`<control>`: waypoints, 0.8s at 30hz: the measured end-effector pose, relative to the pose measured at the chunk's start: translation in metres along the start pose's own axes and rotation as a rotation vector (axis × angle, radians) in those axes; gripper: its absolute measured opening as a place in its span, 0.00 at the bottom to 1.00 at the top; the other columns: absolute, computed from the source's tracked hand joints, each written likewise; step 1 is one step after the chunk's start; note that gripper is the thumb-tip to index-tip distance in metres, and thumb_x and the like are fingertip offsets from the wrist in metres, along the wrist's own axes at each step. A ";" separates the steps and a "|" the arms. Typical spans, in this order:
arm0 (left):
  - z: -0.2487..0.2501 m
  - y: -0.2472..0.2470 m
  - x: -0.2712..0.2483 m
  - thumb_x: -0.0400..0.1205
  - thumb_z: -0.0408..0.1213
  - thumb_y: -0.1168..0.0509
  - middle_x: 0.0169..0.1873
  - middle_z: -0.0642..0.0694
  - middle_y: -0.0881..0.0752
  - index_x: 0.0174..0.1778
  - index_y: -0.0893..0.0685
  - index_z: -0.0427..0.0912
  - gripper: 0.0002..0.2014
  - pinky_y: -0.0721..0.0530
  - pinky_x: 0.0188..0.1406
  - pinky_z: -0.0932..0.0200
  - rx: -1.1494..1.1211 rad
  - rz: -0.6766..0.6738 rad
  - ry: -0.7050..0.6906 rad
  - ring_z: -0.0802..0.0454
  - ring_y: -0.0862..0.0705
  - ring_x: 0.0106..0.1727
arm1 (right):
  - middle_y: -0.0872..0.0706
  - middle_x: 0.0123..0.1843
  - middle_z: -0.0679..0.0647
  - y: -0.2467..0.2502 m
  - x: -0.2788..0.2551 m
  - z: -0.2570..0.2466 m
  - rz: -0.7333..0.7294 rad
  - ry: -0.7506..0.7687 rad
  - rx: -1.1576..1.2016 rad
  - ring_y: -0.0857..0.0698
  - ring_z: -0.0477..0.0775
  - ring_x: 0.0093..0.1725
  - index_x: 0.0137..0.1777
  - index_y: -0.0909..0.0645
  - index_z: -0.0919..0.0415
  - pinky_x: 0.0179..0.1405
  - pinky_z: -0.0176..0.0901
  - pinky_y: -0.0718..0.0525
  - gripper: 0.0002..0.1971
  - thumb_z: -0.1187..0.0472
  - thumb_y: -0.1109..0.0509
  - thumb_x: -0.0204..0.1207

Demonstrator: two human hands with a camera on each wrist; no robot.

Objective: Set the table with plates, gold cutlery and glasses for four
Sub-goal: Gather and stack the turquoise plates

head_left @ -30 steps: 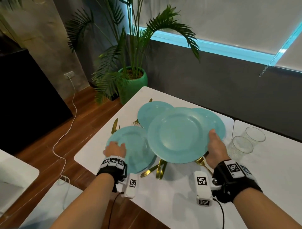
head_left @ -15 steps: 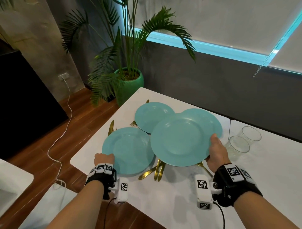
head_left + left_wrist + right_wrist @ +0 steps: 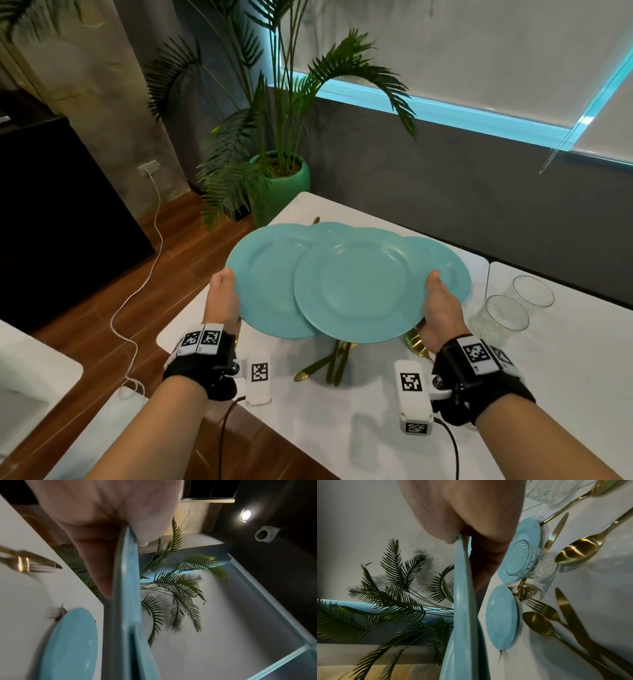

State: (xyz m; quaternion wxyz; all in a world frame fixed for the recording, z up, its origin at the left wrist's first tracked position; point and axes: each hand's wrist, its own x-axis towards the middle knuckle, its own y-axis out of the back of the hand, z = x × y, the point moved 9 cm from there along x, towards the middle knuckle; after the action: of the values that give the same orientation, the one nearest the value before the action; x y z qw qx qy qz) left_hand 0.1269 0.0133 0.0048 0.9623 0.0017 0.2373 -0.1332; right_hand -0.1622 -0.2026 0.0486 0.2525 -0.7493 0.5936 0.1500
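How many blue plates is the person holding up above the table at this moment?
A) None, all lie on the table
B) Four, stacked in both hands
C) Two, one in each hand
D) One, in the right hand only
C: the left hand grips one plate by its rim, the right hand grips another plate, both lifted off the table.

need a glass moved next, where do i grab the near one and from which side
Take the near glass round its side wall, from the right or from above. It stands upright, mouth up, on the table. The far glass sits close behind it, and the right hand holds a plate on its left.
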 end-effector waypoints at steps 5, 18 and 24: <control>0.004 -0.052 -0.027 0.84 0.47 0.44 0.47 0.52 0.20 0.74 0.31 0.36 0.25 0.21 0.53 0.53 -0.014 -0.133 -0.037 0.41 0.20 0.64 | 0.17 0.63 0.54 0.008 0.000 -0.023 0.011 0.043 -0.069 0.17 0.59 0.62 0.71 0.27 0.54 0.62 0.55 0.19 0.21 0.46 0.48 0.86; -0.027 -0.168 -0.118 0.86 0.53 0.49 0.57 0.46 0.16 0.72 0.26 0.45 0.23 0.15 0.40 0.56 -0.185 -0.378 0.100 0.52 0.15 0.47 | 0.17 0.54 0.55 0.072 0.003 -0.051 -0.025 0.014 -0.007 0.16 0.55 0.45 0.71 0.27 0.56 0.43 0.50 0.16 0.21 0.46 0.45 0.85; -0.035 -0.191 -0.110 0.86 0.55 0.52 0.47 0.46 0.12 0.58 0.19 0.47 0.21 0.13 0.36 0.55 0.063 -0.514 0.172 0.48 0.13 0.47 | 0.16 0.48 0.54 0.091 0.010 -0.068 0.044 0.050 -0.021 0.17 0.54 0.41 0.59 0.24 0.55 0.38 0.47 0.18 0.12 0.52 0.45 0.86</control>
State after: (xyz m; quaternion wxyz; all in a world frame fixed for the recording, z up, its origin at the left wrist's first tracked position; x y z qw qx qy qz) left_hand -0.0317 -0.1410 0.0357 0.8726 -0.0173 0.3065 -0.3799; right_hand -0.2526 -0.2640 0.0808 0.2266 -0.7422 0.6143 0.1429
